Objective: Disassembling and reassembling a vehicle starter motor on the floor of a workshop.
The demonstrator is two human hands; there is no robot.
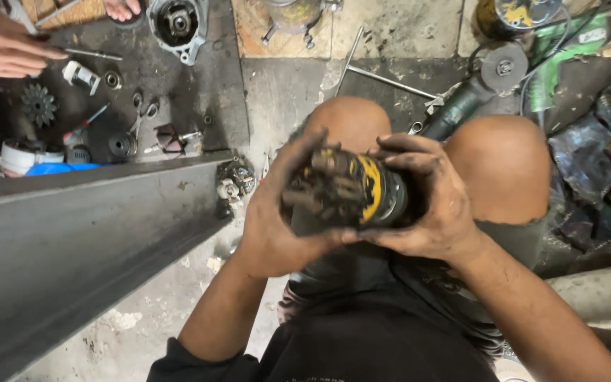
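Both of my hands hold a black and yellow power-tool body point(362, 191), greasy and cylindrical, above my bare knees. My left hand point(274, 216) wraps its open end, where dirty wires and metal parts show. My right hand point(436, 205) grips the other side, fingers curled over the top. Both hands are smeared with black grease.
A grey metal beam point(72, 240) runs along the left. Beyond it lie a motor housing point(178, 25), scissors point(139, 124), a gear point(39, 105) and small parts on a dark mat. Another person's hand point(1, 46) reaches in at top left. An angle grinder point(486, 81) lies by my right knee.
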